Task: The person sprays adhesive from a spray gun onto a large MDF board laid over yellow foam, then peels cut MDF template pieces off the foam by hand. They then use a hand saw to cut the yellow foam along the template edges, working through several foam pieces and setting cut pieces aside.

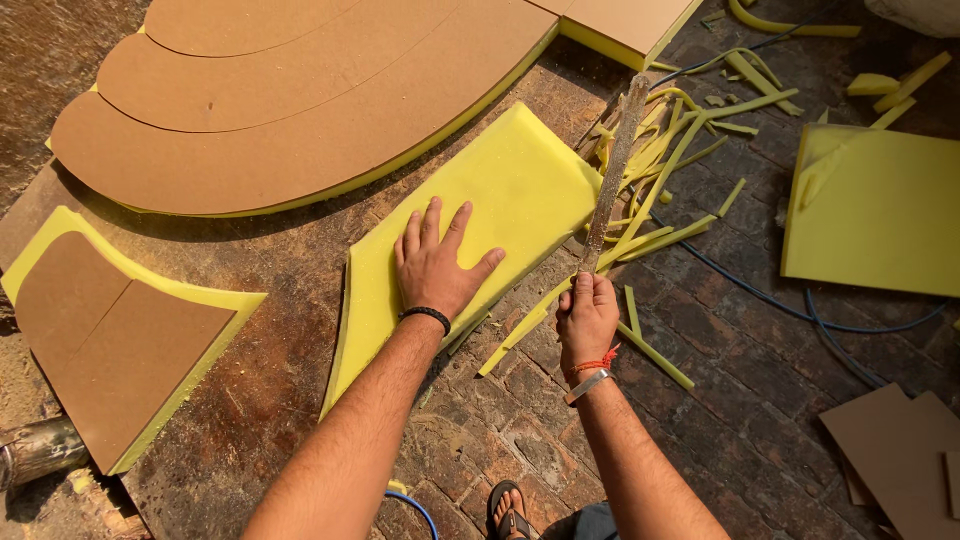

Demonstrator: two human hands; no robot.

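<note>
My left hand (435, 265) presses flat, fingers spread, on a long yellow foam piece (500, 180) lying on the brick floor. My right hand (587, 315) grips the handle end of a long saw-like blade (613, 170), which points away from me along the foam's right edge. Thin yellow foam offcuts (665, 165) lie scattered just right of the blade.
Large curved brown boards on yellow foam (300, 100) lie at the far left. Another board-topped foam shape (110, 330) sits near left. A yellow foam slab (880, 210) is at right, over blue cables (800, 305). Brown board pieces (895, 450) lie bottom right. A sandalled foot (510, 515) shows below.
</note>
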